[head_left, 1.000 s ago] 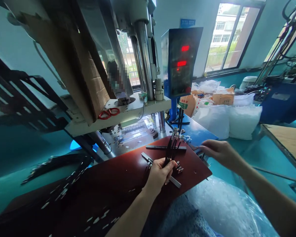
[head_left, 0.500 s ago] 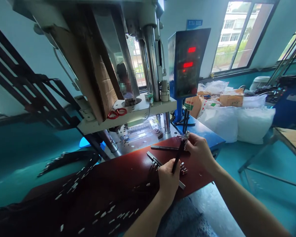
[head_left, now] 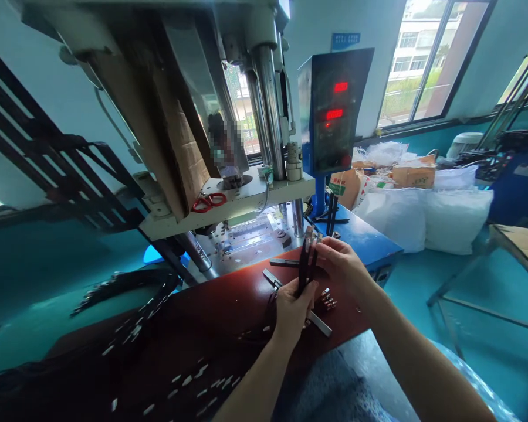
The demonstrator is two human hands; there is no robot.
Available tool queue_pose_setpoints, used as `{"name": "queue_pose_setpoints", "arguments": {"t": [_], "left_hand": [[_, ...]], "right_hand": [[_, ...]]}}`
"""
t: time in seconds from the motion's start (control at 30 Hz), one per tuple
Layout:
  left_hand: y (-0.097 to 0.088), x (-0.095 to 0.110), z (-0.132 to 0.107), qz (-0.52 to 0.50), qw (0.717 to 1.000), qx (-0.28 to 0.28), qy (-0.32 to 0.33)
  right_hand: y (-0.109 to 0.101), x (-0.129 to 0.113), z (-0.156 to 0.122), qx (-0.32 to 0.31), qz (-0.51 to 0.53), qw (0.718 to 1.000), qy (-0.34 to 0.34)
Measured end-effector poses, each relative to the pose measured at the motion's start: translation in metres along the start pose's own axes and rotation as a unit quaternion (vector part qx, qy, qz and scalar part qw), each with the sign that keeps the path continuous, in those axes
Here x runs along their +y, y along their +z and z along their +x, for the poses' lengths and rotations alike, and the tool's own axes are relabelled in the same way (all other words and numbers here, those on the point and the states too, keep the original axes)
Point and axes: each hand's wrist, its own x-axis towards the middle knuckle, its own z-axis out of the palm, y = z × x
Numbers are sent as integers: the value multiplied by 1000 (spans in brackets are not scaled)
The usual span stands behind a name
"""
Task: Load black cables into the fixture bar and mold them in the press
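My left hand (head_left: 294, 308) is closed around black cables (head_left: 304, 266) that stand up from the fist, their shiny connector ends at the top. My right hand (head_left: 341, 259) pinches near the tip of one of these cables, just right of the others. Below the hands, a grey metal bar (head_left: 320, 324) lies slanted on the red-brown table (head_left: 229, 302), partly hidden by my left hand. Beside it are several small metal-tipped ends (head_left: 328, 299). Behind the cables lies another dark bar (head_left: 284, 262).
A press (head_left: 246, 196) with steel columns stands behind the table; red-handled scissors (head_left: 209, 202) rest on it. At its right is a control box (head_left: 337, 117) with red digits. Many black cables (head_left: 127, 328) spread over the left side. White sacks (head_left: 457, 220) stand at the right.
Both hands have moved slightly left with the cables. The cable ends have spread apart, with one now pinched separately by my right hand.
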Motion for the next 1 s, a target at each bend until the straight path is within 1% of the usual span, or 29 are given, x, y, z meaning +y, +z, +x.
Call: {"name": "queue_pose_setpoints", "arguments": {"t": [0.03,0.1,0.27,0.47,0.6,0.67,0.77,0.83,0.9,1.0], "left_hand": [[-1,1,1,-18,1000,-6,-2],[-2,3,2,-46,999,-1,3],[0,1,8,-79,995,56,-8],[2,5,7,-87,995,51,-13],[-5,11,7,-97,994,53,-6],[-10,14,10,-100,993,59,6],[-12,14,15,-96,992,80,27],[-11,11,18,-81,991,98,39],[-9,8,19,-55,991,116,49],[-5,4,21,-14,990,132,55]], "right_hand": [[0,1,0,-6,24,1000,6],[2,3,0,-4,24,1000,-1],[7,3,1,20,-28,998,-45],[6,4,4,-11,33,999,-12],[13,2,5,0,33,999,-16],[18,1,4,9,17,999,-27],[24,1,4,25,-48,997,-52],[26,3,6,42,-90,992,-74],[27,6,7,66,-109,986,-105],[29,9,10,112,-150,970,-157]]}}
